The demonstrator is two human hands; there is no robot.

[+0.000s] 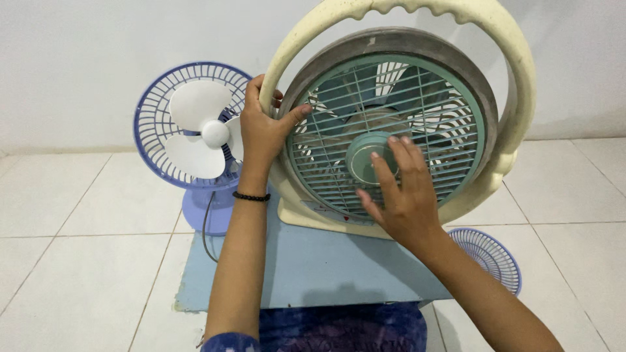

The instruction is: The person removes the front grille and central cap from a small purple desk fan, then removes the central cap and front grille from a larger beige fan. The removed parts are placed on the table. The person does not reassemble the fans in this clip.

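Note:
A large box-style fan (404, 111) with a cream ring frame (521, 85) and a pale green front grille stands on a light blue board (326, 261). My left hand (264, 130) grips the cream frame at its left side, thumb resting on the grey rim. My right hand (401, 189) lies flat on the grille, its fingertips touching the round green centre cap (365, 160). Dusty blades show behind the grille.
A small purple desk fan (195, 130) with white blades and no front guard stands behind at the left, its cord (205, 228) hanging down. A loose purple grille (489, 257) lies on the white tiled floor at the right. A white wall is behind.

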